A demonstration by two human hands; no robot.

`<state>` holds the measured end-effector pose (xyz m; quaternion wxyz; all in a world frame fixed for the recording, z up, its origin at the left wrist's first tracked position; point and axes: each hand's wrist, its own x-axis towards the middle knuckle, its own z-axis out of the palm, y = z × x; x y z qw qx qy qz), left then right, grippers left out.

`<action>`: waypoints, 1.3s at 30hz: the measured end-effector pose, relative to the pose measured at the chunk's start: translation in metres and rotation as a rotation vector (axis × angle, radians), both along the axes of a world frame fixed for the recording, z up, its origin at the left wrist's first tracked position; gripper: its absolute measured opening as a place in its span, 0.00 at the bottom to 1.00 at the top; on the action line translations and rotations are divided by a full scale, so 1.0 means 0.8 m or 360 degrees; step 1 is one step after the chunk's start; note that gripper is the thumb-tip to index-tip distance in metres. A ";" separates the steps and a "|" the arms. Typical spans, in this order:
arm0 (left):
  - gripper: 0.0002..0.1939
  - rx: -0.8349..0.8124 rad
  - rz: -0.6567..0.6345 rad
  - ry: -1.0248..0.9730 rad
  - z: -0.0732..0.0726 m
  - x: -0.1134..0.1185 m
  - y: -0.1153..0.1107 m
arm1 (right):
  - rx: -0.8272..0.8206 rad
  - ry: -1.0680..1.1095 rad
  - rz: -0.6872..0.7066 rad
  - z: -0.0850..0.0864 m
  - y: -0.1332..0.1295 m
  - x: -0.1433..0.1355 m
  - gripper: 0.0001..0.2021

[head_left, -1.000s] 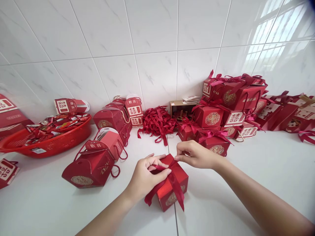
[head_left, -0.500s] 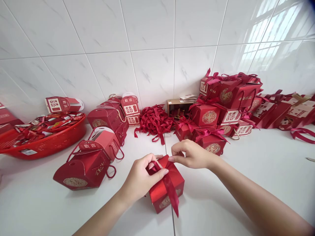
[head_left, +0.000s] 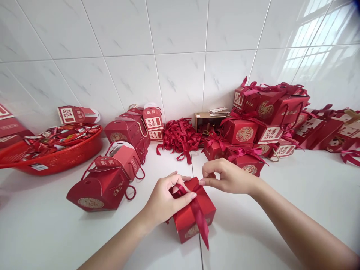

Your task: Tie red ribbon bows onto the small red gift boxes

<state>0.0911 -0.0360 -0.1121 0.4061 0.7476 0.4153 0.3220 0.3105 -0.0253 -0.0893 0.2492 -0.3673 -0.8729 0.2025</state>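
A red gift box [head_left: 206, 204] with a gold round emblem sits on the white surface between my hands. Dark red ribbon [head_left: 200, 217] lies across its top, and one loose tail hangs over the front side. My left hand [head_left: 168, 197] pinches a loop of the ribbon above the box, thumb pressed towards the fingers. On the far right of the box top, my right hand [head_left: 222, 176] holds another bit of ribbon between thumb and forefinger. Part of the box's left side and the ribbon inside the left hand are hidden.
At left stand red boxes with rope handles [head_left: 97, 189] and a red basket [head_left: 67, 157] of wrapped sweets. A heap of ribbons [head_left: 181, 137] lies by the tiled wall. Ribbon-tied boxes [head_left: 243, 131] are stacked at right, beside a cardboard box [head_left: 201, 119].
The whole view has shifted slightly, so things appear a little further right. Both hands keep their pinch on the ribbon, with hardly any movement against the box.
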 end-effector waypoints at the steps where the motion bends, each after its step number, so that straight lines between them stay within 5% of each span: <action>1: 0.13 -0.0003 -0.0031 -0.0027 0.001 -0.002 0.000 | -0.0044 -0.0049 -0.0044 0.004 -0.004 0.000 0.13; 8: 0.17 -0.0058 -0.0042 -0.0375 0.004 -0.017 0.008 | 0.0070 0.0050 -0.0274 0.025 -0.032 -0.008 0.07; 12: 0.21 -0.0227 -0.0087 -0.0442 0.007 -0.019 0.014 | 0.0115 0.0255 -0.0163 0.015 -0.036 -0.034 0.05; 21: 0.19 -0.0261 -0.0251 -0.0418 0.018 -0.015 0.013 | 0.0151 0.0019 -0.0231 -0.009 -0.035 -0.056 0.06; 32: 0.20 0.0043 -0.0093 -0.0125 0.010 -0.013 0.028 | 0.0246 -0.0106 -0.0115 -0.004 -0.035 -0.056 0.06; 39: 0.21 0.0808 0.0131 0.0320 0.007 -0.017 0.027 | 0.0294 -0.0213 -0.0172 -0.003 -0.038 -0.058 0.07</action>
